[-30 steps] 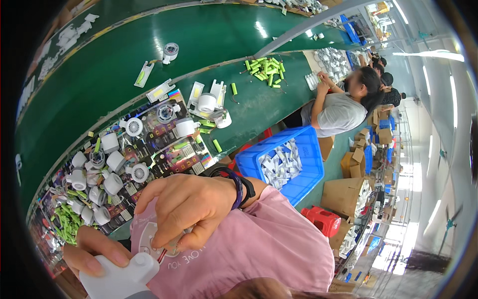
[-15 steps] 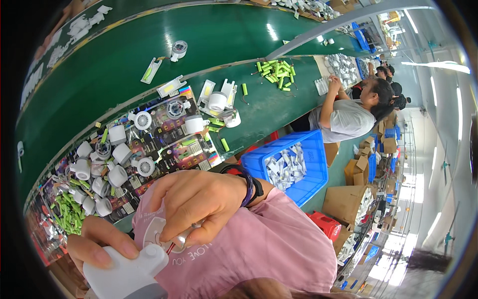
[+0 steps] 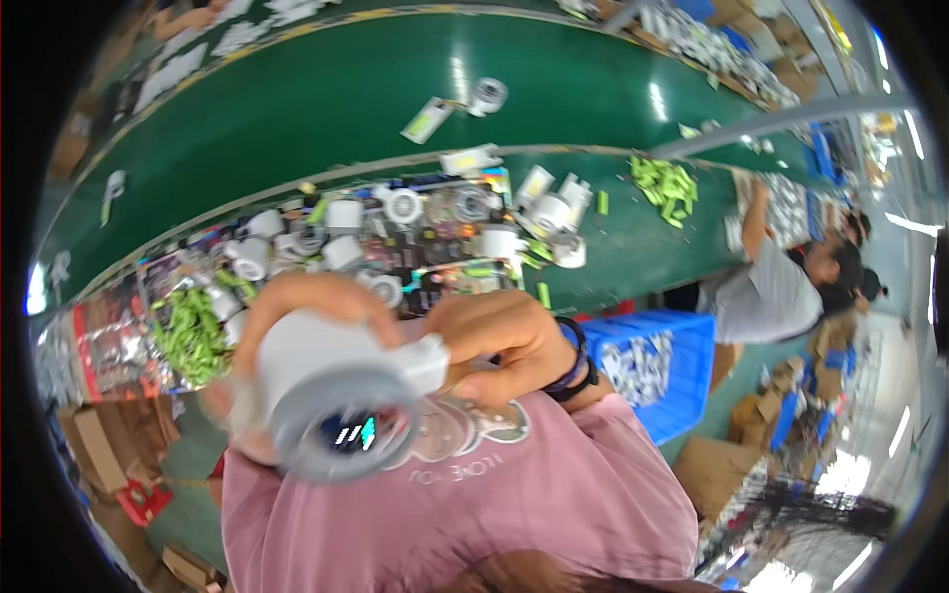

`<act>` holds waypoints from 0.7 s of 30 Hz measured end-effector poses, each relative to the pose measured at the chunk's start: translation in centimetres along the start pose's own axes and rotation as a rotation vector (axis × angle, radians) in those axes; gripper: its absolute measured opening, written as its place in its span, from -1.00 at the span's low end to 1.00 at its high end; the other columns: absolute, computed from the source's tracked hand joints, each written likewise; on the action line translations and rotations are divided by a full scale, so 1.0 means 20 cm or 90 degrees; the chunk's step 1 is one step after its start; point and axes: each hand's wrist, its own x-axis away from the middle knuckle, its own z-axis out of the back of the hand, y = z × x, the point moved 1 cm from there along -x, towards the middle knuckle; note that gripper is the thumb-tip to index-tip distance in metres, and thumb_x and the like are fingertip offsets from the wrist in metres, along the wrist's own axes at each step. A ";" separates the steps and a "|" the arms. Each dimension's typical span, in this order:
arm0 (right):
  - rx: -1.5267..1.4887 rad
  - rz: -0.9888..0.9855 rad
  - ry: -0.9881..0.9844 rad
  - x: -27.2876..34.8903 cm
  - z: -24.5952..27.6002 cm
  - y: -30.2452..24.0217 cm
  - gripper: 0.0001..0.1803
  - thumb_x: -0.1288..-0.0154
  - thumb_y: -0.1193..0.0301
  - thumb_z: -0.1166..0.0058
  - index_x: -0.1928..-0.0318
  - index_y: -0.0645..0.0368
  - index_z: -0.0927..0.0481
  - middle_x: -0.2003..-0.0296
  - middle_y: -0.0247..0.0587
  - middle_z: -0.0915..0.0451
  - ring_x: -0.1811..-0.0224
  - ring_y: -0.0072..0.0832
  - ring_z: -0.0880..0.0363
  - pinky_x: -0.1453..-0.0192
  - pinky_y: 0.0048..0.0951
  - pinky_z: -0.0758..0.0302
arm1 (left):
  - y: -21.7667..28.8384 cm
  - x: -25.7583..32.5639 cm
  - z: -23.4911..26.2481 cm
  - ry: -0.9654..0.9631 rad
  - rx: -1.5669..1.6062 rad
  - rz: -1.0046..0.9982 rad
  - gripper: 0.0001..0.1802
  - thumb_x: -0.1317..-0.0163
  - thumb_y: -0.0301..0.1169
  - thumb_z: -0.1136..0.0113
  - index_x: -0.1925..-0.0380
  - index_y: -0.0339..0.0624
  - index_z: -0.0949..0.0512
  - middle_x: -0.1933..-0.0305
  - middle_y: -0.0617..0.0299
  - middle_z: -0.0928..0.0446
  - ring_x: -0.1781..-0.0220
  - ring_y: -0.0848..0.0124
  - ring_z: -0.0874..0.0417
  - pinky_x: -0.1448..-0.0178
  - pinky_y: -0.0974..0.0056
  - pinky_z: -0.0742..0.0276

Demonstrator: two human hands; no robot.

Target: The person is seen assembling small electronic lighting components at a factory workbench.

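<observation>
My left hand is wrapped round a white fan head with a grey rim, held up before my chest. A lit display shows inside the rim. The fan head's short neck points toward my right hand, whose thumb and fingers are closed at the neck's end. What they pinch there is hidden. Beyond my hands, several similar white fan heads lie on printed sheets on the bench. Left of them is a heap of green battery cells.
A green conveyor belt runs along the far side. More green cells and opened white casings lie farther right. A blue crate of white parts stands at my right. Beyond it a co-worker in a grey shirt sits at the bench.
The fan head has been lifted and turned, so its rim and lit display now face me. My right hand has moved right with it, and the whole view has shifted.
</observation>
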 end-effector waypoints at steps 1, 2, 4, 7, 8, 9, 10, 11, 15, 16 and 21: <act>-0.006 -0.027 -0.001 0.00 0.00 0.01 -0.76 -0.10 0.46 -0.25 0.22 0.33 -0.63 0.40 -0.14 -0.65 0.36 -0.32 -0.58 0.22 -0.35 -0.48 | -0.02 -0.01 -0.01 0.044 0.039 0.014 0.04 -0.02 0.48 0.08 0.06 -0.45 -0.36 0.17 -0.18 -0.50 0.15 0.16 -0.58 0.05 0.18 -0.54; -0.019 -0.014 -0.017 0.01 0.01 0.01 -0.76 -0.10 0.46 -0.25 0.22 0.33 -0.63 0.40 -0.14 -0.65 0.36 -0.32 -0.58 0.22 -0.35 -0.48 | -0.04 -0.02 0.00 0.057 0.018 0.034 0.02 -0.05 0.49 0.18 0.05 -0.42 -0.35 0.15 -0.14 -0.50 0.14 0.22 -0.59 0.04 0.24 -0.55; -0.014 -0.110 0.002 0.04 0.01 0.03 -0.75 -0.09 0.51 -0.26 0.19 0.33 -0.63 0.40 -0.16 -0.65 0.37 -0.35 -0.58 0.22 -0.38 -0.47 | -0.08 -0.03 0.02 0.074 0.023 0.040 -0.01 -0.11 0.47 0.28 0.04 -0.38 -0.35 0.15 -0.06 -0.51 0.14 0.28 -0.59 0.03 0.25 -0.55; -0.030 -0.128 -0.005 0.05 0.02 0.04 -0.75 -0.10 0.51 -0.25 0.17 0.32 -0.63 0.40 -0.17 -0.64 0.35 -0.38 -0.58 0.22 -0.38 -0.47 | -0.09 -0.03 0.01 0.096 -0.033 0.053 -0.04 -0.16 0.45 0.35 0.03 -0.35 -0.35 0.17 -0.02 -0.51 0.14 0.31 -0.58 0.03 0.25 -0.55; -0.037 -0.132 -0.004 0.06 0.02 0.04 -0.75 -0.11 0.51 -0.24 0.17 0.33 -0.63 0.41 -0.17 -0.64 0.34 -0.38 -0.58 0.22 -0.38 -0.47 | -0.10 -0.03 0.01 0.097 -0.033 0.052 -0.04 -0.16 0.45 0.35 0.03 -0.35 -0.35 0.17 -0.02 -0.51 0.14 0.31 -0.58 0.03 0.25 -0.55; -0.037 -0.133 -0.005 0.06 0.02 0.04 -0.75 -0.11 0.51 -0.24 0.17 0.33 -0.63 0.41 -0.17 -0.64 0.34 -0.38 -0.58 0.22 -0.38 -0.47 | -0.10 -0.02 0.00 0.109 -0.063 0.050 -0.03 -0.16 0.45 0.38 0.04 -0.35 -0.36 0.18 -0.01 -0.51 0.14 0.32 -0.58 0.02 0.25 -0.55; -0.026 -0.134 -0.011 0.06 0.02 0.03 -0.74 -0.11 0.50 -0.24 0.16 0.32 -0.63 0.39 -0.16 -0.64 0.33 -0.38 -0.58 0.21 -0.38 -0.47 | -0.09 -0.03 0.00 0.115 -0.091 0.049 -0.03 -0.16 0.46 0.40 0.05 -0.36 -0.36 0.18 0.00 -0.51 0.14 0.32 -0.58 0.02 0.25 -0.54; -0.014 -0.136 -0.017 0.05 0.03 0.02 -0.74 -0.12 0.50 -0.25 0.16 0.32 -0.63 0.38 -0.16 -0.65 0.32 -0.37 -0.59 0.20 -0.37 -0.47 | -0.08 -0.03 0.00 0.110 -0.088 0.051 -0.03 -0.16 0.46 0.40 0.05 -0.36 -0.36 0.18 0.00 -0.51 0.14 0.32 -0.58 0.02 0.25 -0.54; -0.037 -0.054 -0.051 0.05 0.02 0.01 -0.74 -0.15 0.45 -0.24 0.15 0.31 -0.63 0.34 -0.13 -0.66 0.31 -0.33 -0.60 0.15 -0.33 -0.48 | -0.07 0.01 -0.05 0.040 -0.040 0.003 -0.08 -0.20 0.39 0.33 0.14 -0.42 -0.42 0.19 -0.13 -0.51 0.18 0.19 -0.57 0.05 0.21 -0.51; -0.070 -0.041 -0.049 0.06 0.01 0.01 -0.76 -0.17 0.45 -0.22 0.16 0.30 -0.63 0.34 -0.13 -0.66 0.31 -0.32 -0.61 0.15 -0.31 -0.48 | -0.07 0.03 -0.06 0.006 0.000 -0.031 -0.09 -0.19 0.38 0.29 0.16 -0.43 -0.44 0.19 -0.18 -0.51 0.21 0.15 -0.58 0.08 0.21 -0.52; -0.137 0.030 -0.143 0.01 -0.01 -0.07 -0.72 -0.23 0.36 -0.14 0.17 0.35 -0.64 0.46 -0.23 -0.61 0.41 -0.28 -0.54 0.25 -0.28 -0.44 | 0.07 0.07 -0.20 -0.012 -0.052 -0.003 -0.68 -0.20 -0.24 -0.27 0.24 -0.21 -0.43 0.24 -0.15 -0.49 0.44 0.34 -0.55 0.32 0.37 -0.57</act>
